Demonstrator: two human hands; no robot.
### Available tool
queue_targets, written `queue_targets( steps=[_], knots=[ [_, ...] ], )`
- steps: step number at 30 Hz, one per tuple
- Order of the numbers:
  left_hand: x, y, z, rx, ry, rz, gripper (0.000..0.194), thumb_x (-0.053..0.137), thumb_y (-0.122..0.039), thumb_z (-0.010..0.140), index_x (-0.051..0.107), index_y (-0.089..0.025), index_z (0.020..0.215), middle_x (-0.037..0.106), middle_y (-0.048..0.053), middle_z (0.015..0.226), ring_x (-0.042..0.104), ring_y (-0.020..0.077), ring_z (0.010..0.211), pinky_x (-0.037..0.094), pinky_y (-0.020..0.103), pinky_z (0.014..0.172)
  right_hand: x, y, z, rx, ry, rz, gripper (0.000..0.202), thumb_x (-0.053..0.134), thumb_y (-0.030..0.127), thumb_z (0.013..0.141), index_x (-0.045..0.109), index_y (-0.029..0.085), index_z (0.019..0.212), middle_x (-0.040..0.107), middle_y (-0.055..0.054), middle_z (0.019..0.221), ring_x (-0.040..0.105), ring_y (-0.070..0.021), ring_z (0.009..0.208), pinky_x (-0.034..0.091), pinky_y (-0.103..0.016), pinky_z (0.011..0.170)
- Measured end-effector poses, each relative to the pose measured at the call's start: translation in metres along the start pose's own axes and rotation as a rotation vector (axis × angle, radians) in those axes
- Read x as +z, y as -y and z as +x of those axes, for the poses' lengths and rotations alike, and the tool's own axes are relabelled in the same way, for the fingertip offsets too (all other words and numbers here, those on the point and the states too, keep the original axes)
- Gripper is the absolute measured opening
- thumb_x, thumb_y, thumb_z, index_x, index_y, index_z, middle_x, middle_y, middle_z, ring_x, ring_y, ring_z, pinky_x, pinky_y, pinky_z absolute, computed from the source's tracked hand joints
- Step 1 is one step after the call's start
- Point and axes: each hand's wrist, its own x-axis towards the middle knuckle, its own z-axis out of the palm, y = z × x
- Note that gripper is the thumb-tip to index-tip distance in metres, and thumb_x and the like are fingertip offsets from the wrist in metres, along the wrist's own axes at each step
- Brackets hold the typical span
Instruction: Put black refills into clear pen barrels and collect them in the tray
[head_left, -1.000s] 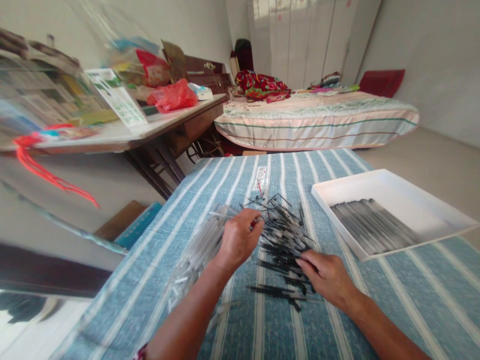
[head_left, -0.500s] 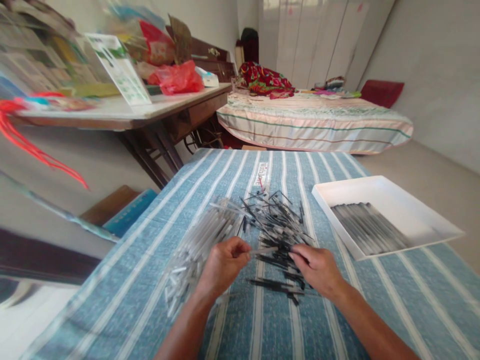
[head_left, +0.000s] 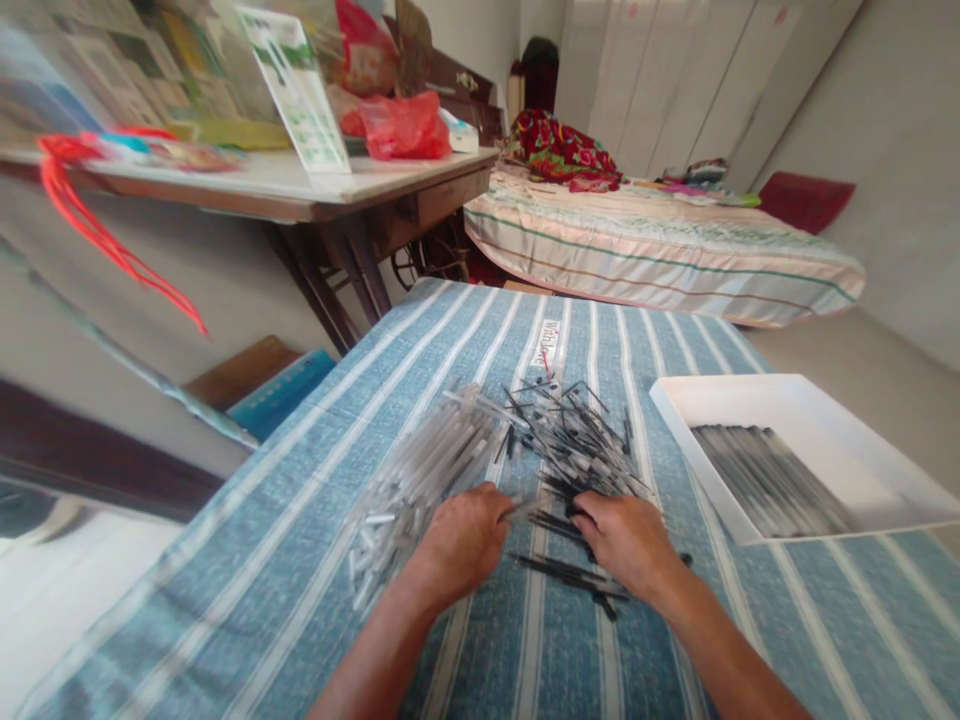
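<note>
My left hand [head_left: 463, 535] is closed in a pinch on a translucent pen tube, whose blurred end pokes out to the right of the fingertips. Beside it, to the upper left, lies a heap of clear pen tubes [head_left: 431, 460]. My right hand [head_left: 626, 540] is closed at the lower edge of a pile of black refills and pen parts [head_left: 574, 435]; what its fingers hold, if anything, is hidden. Between the hands and below them lie several thin black refills [head_left: 566, 575]. A white tray [head_left: 847, 430] on the right holds a row of pens [head_left: 765, 480].
Blue striped cloth [head_left: 322, 560] covers the table. A small "With love" label [head_left: 546, 343] lies beyond the piles. At the left stands a desk [head_left: 292, 200] with a red bag [head_left: 405, 125] and red strings [head_left: 97, 225]. A bed [head_left: 660, 235] is behind.
The view has shifted, so the table and tray sit differently in frame. The tube between my hands no longer reaches my right fingers; it now shows only by my left hand.
</note>
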Motion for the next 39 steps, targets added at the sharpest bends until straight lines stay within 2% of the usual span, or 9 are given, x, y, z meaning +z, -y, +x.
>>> queue_targets(
  steps=[5,8,13,24,31,35,39],
  knots=[
    [0.002,0.010,0.002,-0.068,-0.138,-0.230,0.013,0.044,-0.013,0.078,0.055,-0.019,0.076,0.059,-0.001,0.068,0.058,0.0150,0.067,0.036,0.023,0.059,-0.009,0.005,0.006,0.028,0.091,-0.057,0.013,0.052,0.024,0.083,0.065,0.022,0.084,0.072,-0.008,0.075,0.068,-0.0241,0.074,0.038,-0.027,0.056],
    [0.001,0.009,0.003,-0.119,-0.179,-0.362,0.009,0.044,-0.014,0.077,0.050,-0.019,0.075,0.056,-0.003,0.063,0.056,0.0137,0.063,0.036,0.022,0.058,-0.010,0.006,0.006,0.032,0.105,-0.047,0.014,0.051,0.024,0.084,0.064,0.023,0.089,0.072,-0.007,0.078,0.068,-0.0239,0.076,0.039,-0.027,0.059],
    [0.000,0.004,0.004,-0.180,-0.195,-0.532,0.005,0.043,-0.017,0.079,0.047,-0.019,0.077,0.058,-0.002,0.065,0.057,0.0144,0.064,0.037,0.023,0.058,-0.011,0.012,0.008,0.048,0.091,-0.026,0.018,0.048,0.028,0.086,0.064,0.024,0.093,0.073,-0.006,0.079,0.068,-0.0225,0.078,0.041,-0.026,0.061],
    [0.007,0.005,0.005,-0.151,-0.199,-0.491,0.007,0.042,-0.016,0.078,0.045,-0.020,0.073,0.054,-0.003,0.064,0.055,0.0144,0.064,0.035,0.024,0.059,-0.013,0.027,0.026,0.056,0.128,-0.150,0.023,0.042,0.018,0.086,0.065,0.017,0.090,0.071,-0.014,0.078,0.069,-0.0291,0.075,0.047,-0.034,0.060],
    [0.005,0.004,0.004,-0.150,-0.192,-0.461,0.006,0.042,-0.016,0.077,0.044,-0.020,0.073,0.051,-0.004,0.065,0.053,0.0137,0.064,0.034,0.023,0.060,-0.012,0.037,0.027,0.059,0.124,-0.178,0.026,0.040,0.005,0.080,0.063,0.014,0.088,0.071,-0.016,0.076,0.069,-0.0276,0.072,0.047,-0.032,0.058],
    [0.004,0.004,0.003,-0.154,-0.173,-0.436,0.006,0.042,-0.015,0.076,0.045,-0.019,0.073,0.050,-0.003,0.065,0.053,0.0138,0.065,0.034,0.023,0.060,-0.011,0.035,0.025,0.064,0.086,-0.166,0.020,0.043,0.009,0.081,0.061,0.014,0.088,0.071,-0.014,0.075,0.069,-0.0264,0.071,0.044,-0.029,0.056],
    [0.005,0.006,0.004,-0.145,-0.166,-0.427,0.006,0.043,-0.014,0.075,0.046,-0.019,0.073,0.051,-0.003,0.065,0.053,0.0135,0.065,0.034,0.023,0.060,-0.016,0.026,0.022,0.007,0.035,-0.129,0.016,0.044,0.015,0.083,0.060,0.017,0.087,0.071,-0.010,0.074,0.069,-0.0241,0.071,0.040,-0.027,0.055]
  ],
)
